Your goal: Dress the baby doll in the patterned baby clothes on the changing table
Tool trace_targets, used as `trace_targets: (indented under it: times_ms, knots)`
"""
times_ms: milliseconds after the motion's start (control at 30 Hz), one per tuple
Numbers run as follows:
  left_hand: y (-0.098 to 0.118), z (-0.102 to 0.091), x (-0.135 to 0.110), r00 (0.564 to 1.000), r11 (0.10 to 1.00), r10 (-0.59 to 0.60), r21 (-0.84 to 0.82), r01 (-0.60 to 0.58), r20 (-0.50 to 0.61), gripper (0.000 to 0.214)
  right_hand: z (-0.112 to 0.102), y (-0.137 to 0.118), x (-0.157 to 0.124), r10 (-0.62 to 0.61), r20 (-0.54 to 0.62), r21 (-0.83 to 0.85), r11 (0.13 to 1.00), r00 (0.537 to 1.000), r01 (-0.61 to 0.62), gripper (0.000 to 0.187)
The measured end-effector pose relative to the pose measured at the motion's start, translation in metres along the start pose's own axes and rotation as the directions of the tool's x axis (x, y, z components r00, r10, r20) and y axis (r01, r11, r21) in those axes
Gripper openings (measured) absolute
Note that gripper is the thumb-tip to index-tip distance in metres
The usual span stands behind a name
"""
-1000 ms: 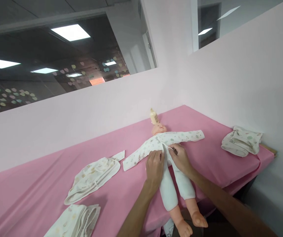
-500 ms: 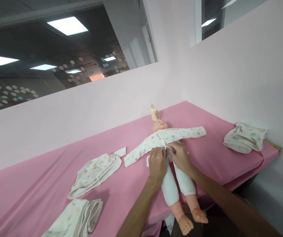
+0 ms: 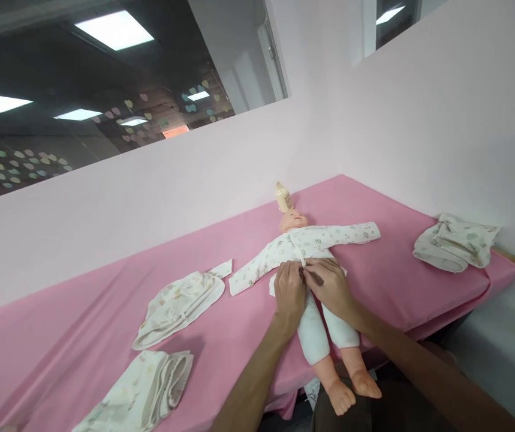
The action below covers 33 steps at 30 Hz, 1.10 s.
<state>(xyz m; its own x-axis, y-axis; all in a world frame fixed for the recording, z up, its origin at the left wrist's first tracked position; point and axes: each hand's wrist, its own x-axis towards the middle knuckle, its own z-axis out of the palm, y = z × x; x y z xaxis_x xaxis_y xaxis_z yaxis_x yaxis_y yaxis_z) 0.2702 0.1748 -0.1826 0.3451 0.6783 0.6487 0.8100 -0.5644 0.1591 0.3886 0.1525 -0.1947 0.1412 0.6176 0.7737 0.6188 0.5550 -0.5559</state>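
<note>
A baby doll point(image 3: 313, 333) lies on its back with its feet over the table's front edge. It wears a white printed baby shirt point(image 3: 268, 255), sleeves spread wide, and white leg coverings. Over the doll's belly my left hand point(image 3: 290, 291) is closed in a pinch at the shirt's front. My right hand point(image 3: 329, 288) pinches the same spot, fingertips almost touching the left ones. A thin white strip of the shirt runs down to the fingers; whether it is a tie or an edge is hard to tell. The fingers hide the rest.
A pink-covered table point(image 3: 239, 372) stands against white walls. Left of the doll lie a printed garment point(image 3: 180, 306) and a folded printed cloth point(image 3: 135, 393). Another folded cloth point(image 3: 457, 243) lies at the right end. A baby bottle point(image 3: 283, 197) is behind the doll's head.
My hands have drawn slightly closer together at the shirt's front. A white strip that showed between the fingers is now mostly hidden. The view has shifted a little.
</note>
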Motion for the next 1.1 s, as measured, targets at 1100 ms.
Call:
trace_targets:
  times_ms: [1100]
  knots:
    - [0.0, -0.019, 0.017, 0.831, 0.601, -0.38, -0.575, 0.555, 0.405, 0.027, -0.007, 0.003, -0.001, 0.047, 0.084, -0.007, 0.999, 0.995, -0.046, 0.022]
